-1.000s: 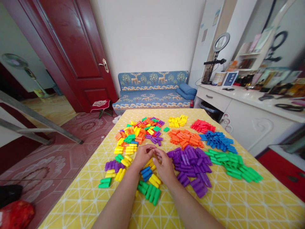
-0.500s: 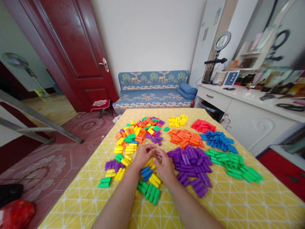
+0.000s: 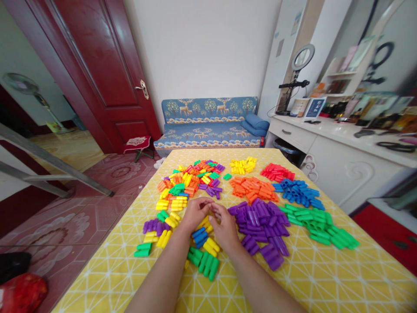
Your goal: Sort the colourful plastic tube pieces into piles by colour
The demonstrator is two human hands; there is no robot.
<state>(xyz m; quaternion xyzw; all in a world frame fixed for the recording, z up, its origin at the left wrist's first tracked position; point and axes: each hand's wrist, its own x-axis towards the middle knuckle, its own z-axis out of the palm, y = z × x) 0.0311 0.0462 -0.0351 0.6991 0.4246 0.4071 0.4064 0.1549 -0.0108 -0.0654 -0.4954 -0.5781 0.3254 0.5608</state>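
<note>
1. Table (image 3: 325,278): piles crowd it; a nudge could mix colours.
2. Purple pile (image 3: 260,221): beside the right hand (image 3: 225,229), whose wrist might scatter it.
3. Left hand (image 3: 194,213): curled fingertips meet the right's; grip hidden, cannot tell.
4. Yellow blocks (image 3: 211,246): under both hands.

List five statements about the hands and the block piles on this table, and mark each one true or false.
1. The left hand and right hand meet fingertip to fingertip above the loose blocks. True.
2. The big purple pile lies to the left of both hands. False: it lies to their right.
3. The green pile sits to the right of the purple pile. True.
4. The tablecloth is blue. False: it is yellow with white lines.
5. The red pile lies farther from the person than the blue pile. True.
</note>
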